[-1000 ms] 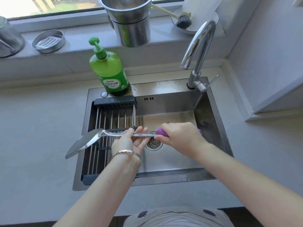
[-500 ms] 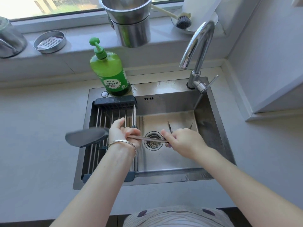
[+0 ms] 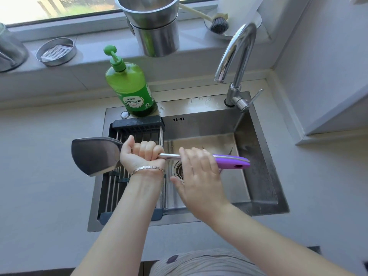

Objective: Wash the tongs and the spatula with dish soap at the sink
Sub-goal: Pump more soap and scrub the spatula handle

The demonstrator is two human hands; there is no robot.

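Note:
I hold the spatula level over the sink (image 3: 258, 156). Its steel blade (image 3: 93, 156) points left and its purple handle (image 3: 233, 162) points right. My left hand (image 3: 141, 154) grips the steel shaft in a fist right beside the blade. My right hand (image 3: 199, 176) lies over the shaft just left of the purple handle, fingers spread and fairly straight. Thin dark tips of the tongs (image 3: 231, 150) poke up in the basin behind the handle; the rest of them is hidden. The green dish soap bottle (image 3: 131, 90) stands on the sink's back rim.
A black-framed wire rack (image 3: 139, 126) spans the left part of the sink. The faucet (image 3: 237, 56) arches over the back right with no water running. On the window sill stand stacked steel pots (image 3: 153, 26), a dish brush (image 3: 219, 22) and a round tin (image 3: 56, 51).
The blade has turned its broad face up. My left hand now fists the shaft. My right hand has let go and spread its fingers, baring the purple handle.

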